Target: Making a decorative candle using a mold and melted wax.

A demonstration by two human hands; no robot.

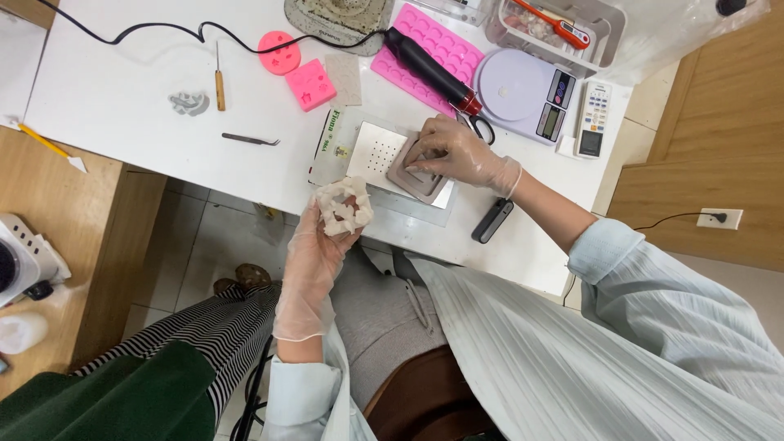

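My left hand [320,245], in a clear glove, holds a lumpy white mould piece [344,207] just off the white table's near edge. My right hand [461,153], also gloved, presses on a grey square frame [411,179] that lies on a perforated metal plate [376,149]. The fingers rest on the frame's top edge. Under the plate lies a clear sheet [408,204].
A black heat tool [429,69] lies across a pink silicone mould tray [441,45]. A round scale [523,94], remote [592,118], scissors [480,126], tweezers [249,140], an awl [219,82], two small pink moulds [294,69] and a black case [492,220] sit around.
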